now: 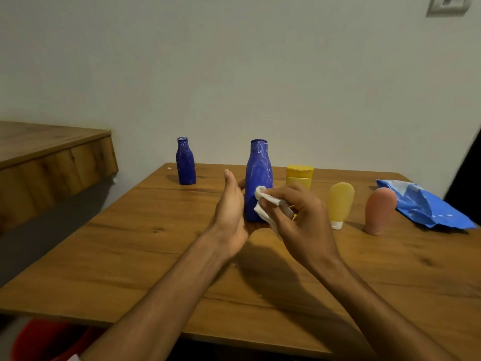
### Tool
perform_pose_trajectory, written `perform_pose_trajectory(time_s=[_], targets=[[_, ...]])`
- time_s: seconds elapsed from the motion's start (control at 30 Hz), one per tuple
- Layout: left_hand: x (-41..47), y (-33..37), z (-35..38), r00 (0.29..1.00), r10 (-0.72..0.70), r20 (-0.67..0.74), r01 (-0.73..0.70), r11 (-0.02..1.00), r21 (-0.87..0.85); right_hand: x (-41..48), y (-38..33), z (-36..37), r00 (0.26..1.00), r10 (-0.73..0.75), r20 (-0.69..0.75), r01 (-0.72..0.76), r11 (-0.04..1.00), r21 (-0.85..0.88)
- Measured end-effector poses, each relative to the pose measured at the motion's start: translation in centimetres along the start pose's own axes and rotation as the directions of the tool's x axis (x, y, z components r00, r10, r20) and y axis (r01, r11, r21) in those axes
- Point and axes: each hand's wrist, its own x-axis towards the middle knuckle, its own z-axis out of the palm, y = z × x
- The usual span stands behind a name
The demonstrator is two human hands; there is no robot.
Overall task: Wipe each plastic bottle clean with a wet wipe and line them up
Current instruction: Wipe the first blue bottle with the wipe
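While the right hand pinches a crumpled wet wipe against the lower front of the large blue bottle, the wiping of that bottle is judged to be in hand and unfinished: pale streaks show on its neck and shoulder. The bottle stands upright about midway across the table, towards the far edge. The left hand is open, fingers straight and together, set edge-on just beside the bottle's left side. Whether the palm touches the bottle cannot be told from this angle.

A small blue bottle stands upright and alone near the far left corner, well apart from the rest. It may be the first of the line, yet it carries similar pale marks, so its cleaning cannot be confirmed.

Three items appear to await attention:
- a yellow bottle close to the far edge, just behind and to the right of the large blue one;
- a yellow tube standing on its white cap;
- a pink tube beside it, towards the right edge.

A blue wipe pack lies near the far right corner.

Assessment: early stage. One bottle is under the wipe, one is possibly done, and three are outstanding. No line is formed.
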Motion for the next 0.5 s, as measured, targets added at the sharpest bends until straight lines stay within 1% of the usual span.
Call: perform_pose_trajectory(time_s=[0.1,0.2,0.33,0.5], targets=[[-0.6,-0.3,0.1,0.993,-0.092,0.075,0.099,0.991,-0.096,-0.6,0.1,-0.4,0.999,-0.044,0.014,0.044,0.999,-0.018],[-1.0,-0.6,0.1,0.984,-0.130,0.119,0.150,0.972,-0.180,-1.0,0.2,-0.7,0.999,-0.052,0.014,0.052,0.999,-0.006],[-0.9,-1.1,-0.2,0.984,-0.130,0.124,0.153,0.967,-0.204,-1.3,0.3,-0.9,0.998,-0.058,0.003,0.058,0.998,-0.007],[-0.9,-1.8,-0.5,0.988,-0.106,0.116,0.126,0.976,-0.176,-1.6,0.0,-0.9,0.997,-0.073,-0.017,0.074,0.997,0.021]])
